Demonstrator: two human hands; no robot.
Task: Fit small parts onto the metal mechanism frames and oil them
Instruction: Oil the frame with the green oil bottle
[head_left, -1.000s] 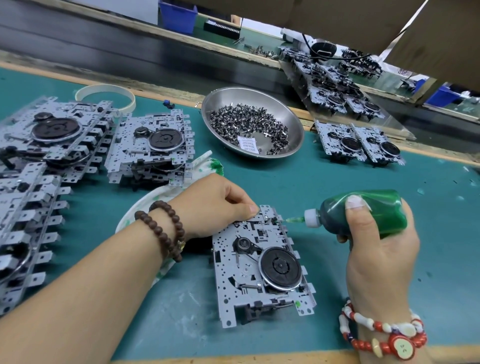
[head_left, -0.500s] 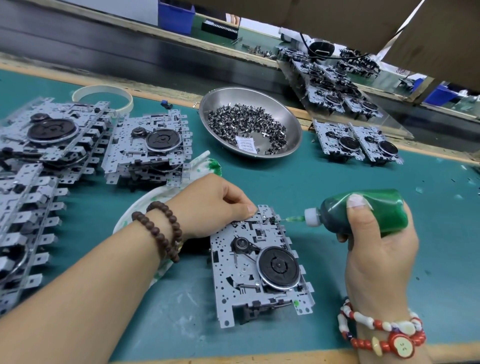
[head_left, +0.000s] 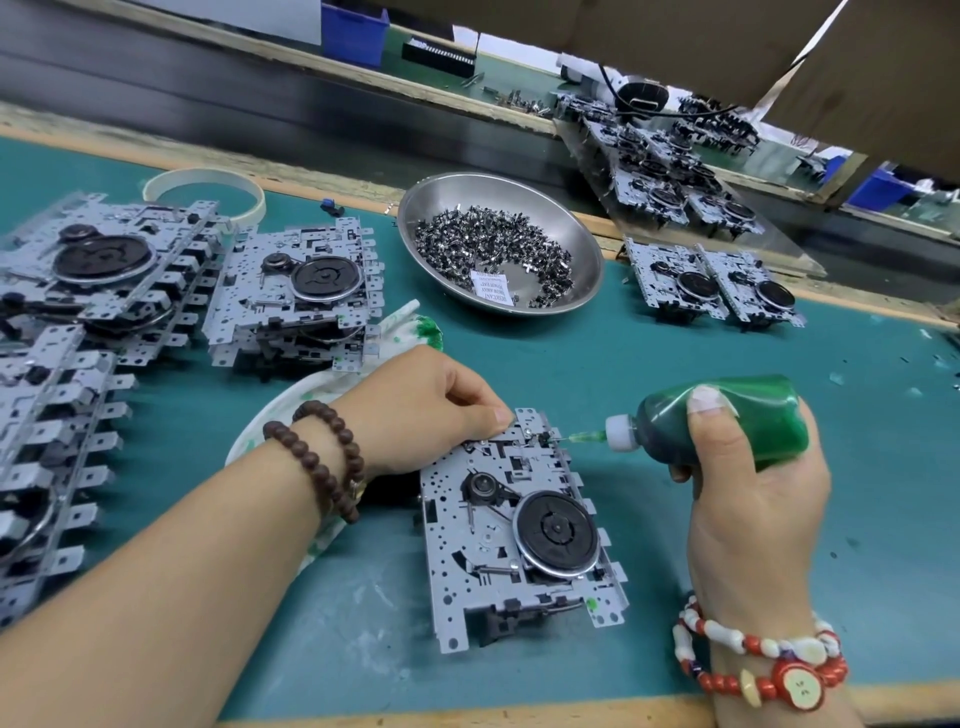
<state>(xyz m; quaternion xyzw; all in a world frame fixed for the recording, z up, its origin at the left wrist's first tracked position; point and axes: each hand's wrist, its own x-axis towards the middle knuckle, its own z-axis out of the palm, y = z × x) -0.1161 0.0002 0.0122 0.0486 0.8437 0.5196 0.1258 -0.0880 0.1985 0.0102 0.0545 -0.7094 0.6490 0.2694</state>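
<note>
Oiling is under way: the right hand (head_left: 748, 499) grips the green bottle (head_left: 727, 421), nozzle at the frame (head_left: 514, 525) that the left hand's (head_left: 415, 405) curled fingers steady, with stacked frames (head_left: 296, 301) left of it apparently waiting.

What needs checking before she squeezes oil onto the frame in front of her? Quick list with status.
1. Right hand grips the green oil bottle: ok.
2. Needle tip at the far edge of the frame: ok.
3. Left hand steadies the frame's far corner: ok.
4. Frame lies flat on the green mat: ok.
5. Small part seated at the oiling point: cannot tell.
6. Oil already dispensed there: cannot tell.
</note>
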